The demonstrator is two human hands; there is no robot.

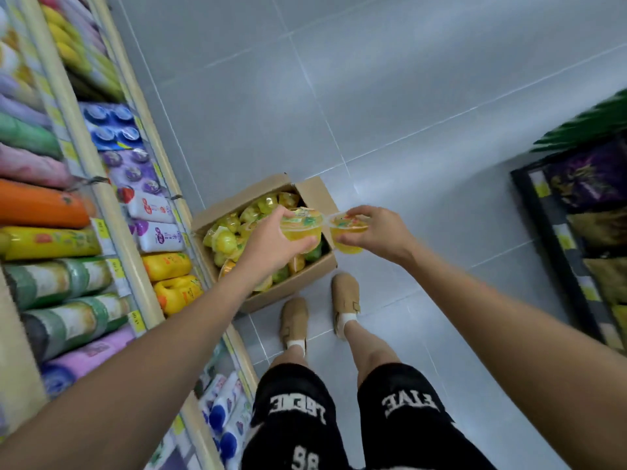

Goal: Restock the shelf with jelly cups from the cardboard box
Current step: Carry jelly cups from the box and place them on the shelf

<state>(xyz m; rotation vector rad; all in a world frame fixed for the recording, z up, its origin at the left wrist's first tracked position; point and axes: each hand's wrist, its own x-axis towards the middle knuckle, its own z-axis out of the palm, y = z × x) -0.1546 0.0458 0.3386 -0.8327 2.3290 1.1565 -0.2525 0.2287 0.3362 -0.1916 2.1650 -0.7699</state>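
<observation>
Left hand: the left hand (271, 245) has its fingers curled under and round one jelly cup (300, 234), lid up, directly above the middle of the cardboard box (298, 286).
Right hand: the right hand (376, 232) grips a second jelly cup (347, 239), also upright, above the box's right edge.
Cups together: their rims meet or nearly meet over the box. I cannot tell whether they touch.
Box stock: more loose cups (224, 239) lie heaped inside the box, which sits open on the floor.
Shelf: the shelf (108, 215) runs along the left side of the box, its front rail just beside the box's left wall.
Turning relation: both cups must travel left from above the box, across its left wall, to reach the shelf. The left hand is the nearer one, and the right would likely have to cross over the box.
Hard to make out: no gap for jelly cups shows on the shelf. Motion blur smears the shelf goods and the cup labels, and the left forearm covers the box's near corner.
</observation>
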